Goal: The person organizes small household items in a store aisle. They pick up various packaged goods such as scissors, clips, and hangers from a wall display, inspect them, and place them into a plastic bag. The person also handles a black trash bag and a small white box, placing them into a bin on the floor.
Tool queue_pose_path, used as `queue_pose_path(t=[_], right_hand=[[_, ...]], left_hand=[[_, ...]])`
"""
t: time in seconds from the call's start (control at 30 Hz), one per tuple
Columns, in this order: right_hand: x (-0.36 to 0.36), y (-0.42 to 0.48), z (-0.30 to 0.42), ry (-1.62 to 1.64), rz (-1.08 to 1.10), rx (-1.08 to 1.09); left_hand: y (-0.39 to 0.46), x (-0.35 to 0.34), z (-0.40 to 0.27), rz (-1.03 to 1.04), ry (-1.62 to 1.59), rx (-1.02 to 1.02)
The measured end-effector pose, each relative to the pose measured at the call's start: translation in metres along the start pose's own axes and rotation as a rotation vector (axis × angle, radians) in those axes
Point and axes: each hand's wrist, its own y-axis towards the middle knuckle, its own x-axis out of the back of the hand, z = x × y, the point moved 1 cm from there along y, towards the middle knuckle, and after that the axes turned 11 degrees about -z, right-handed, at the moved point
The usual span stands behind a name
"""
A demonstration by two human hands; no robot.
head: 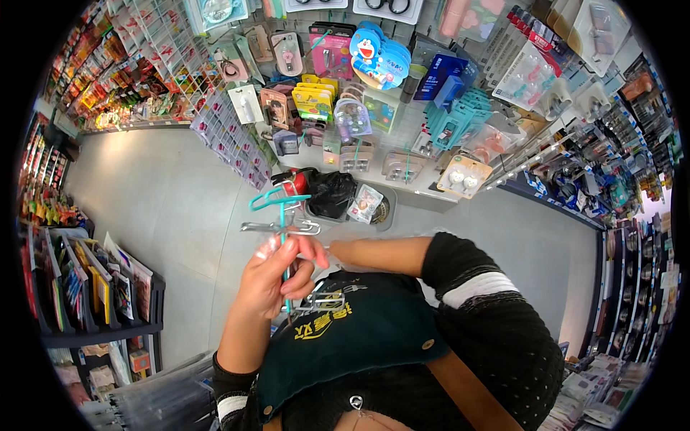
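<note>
My left hand (280,275) is closed around a teal metal display hook (282,215) together with several silver wire hooks (280,228), in front of my dark apron. Their ends stick out above and below the fingers. My right hand (337,253) is mostly hidden behind the left hand and some clear plastic; only its forearm and a part near the wrist show, so its grip cannot be made out. Beyond the hands, a grey bin (385,215) on the floor holds a black plastic bag (331,194) and a small printed packet (365,203).
Ahead stands a wall rack of carded goods, with yellow packs (314,99) and teal packs (450,126) on hooks. A white wire grid panel (229,134) angles off to the left. Near left is a book rack (97,285); shelves (630,285) line the right.
</note>
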Motion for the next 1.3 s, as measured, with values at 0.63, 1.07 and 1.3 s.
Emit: queue_pose_path(t=[0.63,1.07,1.3], right_hand=[[0.120,-0.146,-0.073,2.188,-1.088,0.304],[0.226,-0.206,-0.141,2.081,-2.198,0.628],[0.264,-0.202,-0.130,2.000,-2.269,0.399]], left_hand=[[0.014,0.048,0.018,-0.115,-0.141,-0.021],[0.013,0.049,0.022,-0.150,-0.170,-0.010],[0.008,0.051,0.022,-0.123,-0.185,-0.017]])
